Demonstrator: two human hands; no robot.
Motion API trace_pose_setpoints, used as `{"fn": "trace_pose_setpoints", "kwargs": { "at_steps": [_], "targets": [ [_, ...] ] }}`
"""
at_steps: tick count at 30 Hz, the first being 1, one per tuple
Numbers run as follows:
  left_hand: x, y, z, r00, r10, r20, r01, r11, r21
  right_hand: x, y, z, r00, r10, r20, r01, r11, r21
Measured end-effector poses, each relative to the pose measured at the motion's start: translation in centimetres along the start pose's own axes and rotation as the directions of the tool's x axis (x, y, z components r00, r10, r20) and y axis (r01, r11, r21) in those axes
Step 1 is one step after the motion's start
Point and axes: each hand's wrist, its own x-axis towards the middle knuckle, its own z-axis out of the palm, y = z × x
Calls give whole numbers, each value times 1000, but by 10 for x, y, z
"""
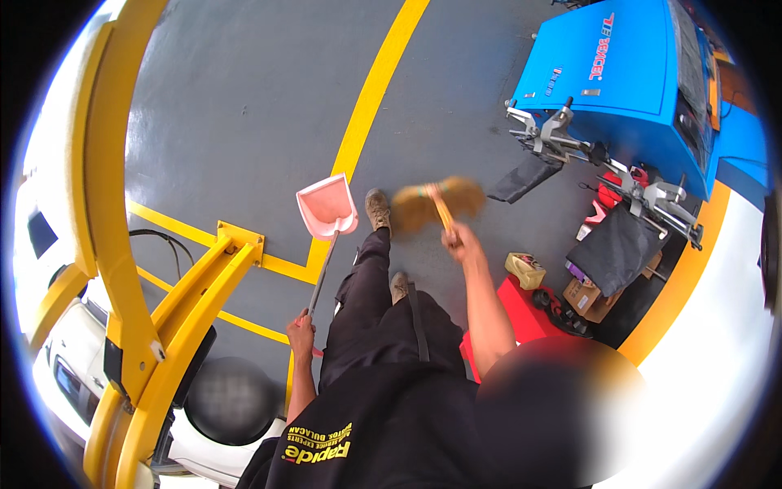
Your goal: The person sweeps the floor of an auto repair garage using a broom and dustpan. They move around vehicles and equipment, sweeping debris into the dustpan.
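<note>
My left hand (300, 332) is closed round the long metal handle of a pink dustpan (327, 207). The pan hangs out in front of me, left of my forward shoe, over the yellow floor line. In my right hand (461, 243) is the short handle of a soft broom (444, 200) with a wide tan bristle head. Its bristles are smeared by motion, just right of the same shoe. Whether the bristles touch the floor I cannot tell. Dustpan and broom are apart, with my brown shoe (379, 210) between them.
A yellow lift post (122, 204) with a floor arm (199, 285) stands at the left, near a white car (77, 359). At the right are a blue machine cabinet (603, 61), metal clamps (562, 134), a red cabinet (521, 314) and cardboard boxes (580, 295). Yellow lines (366, 98) mark the grey floor.
</note>
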Motion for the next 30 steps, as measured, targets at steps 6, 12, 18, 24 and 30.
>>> {"fn": "trace_pose_setpoints", "kwargs": {
  "at_steps": [6,12,18,24,30],
  "targets": [
    [15,3,-16,999,-49,-7,49,997,53,109,-103,198,980,-96,175,83,994,78],
    [25,2,-25,1000,-4,-17,5,997,81,142,-194,276,941,-158,299,85,966,242],
    [10,-7,-34,994,-98,-42,95,993,-76,78,-152,324,942,-273,193,284,958,-36],
    [-7,1,-31,984,-173,-33,159,954,-252,-58,16,332,958,-277,80,251,663,-706],
    [-15,2,-8,944,-323,-60,285,896,-341,-146,121,377,973,169,158,71,433,-899]
  ]
}}
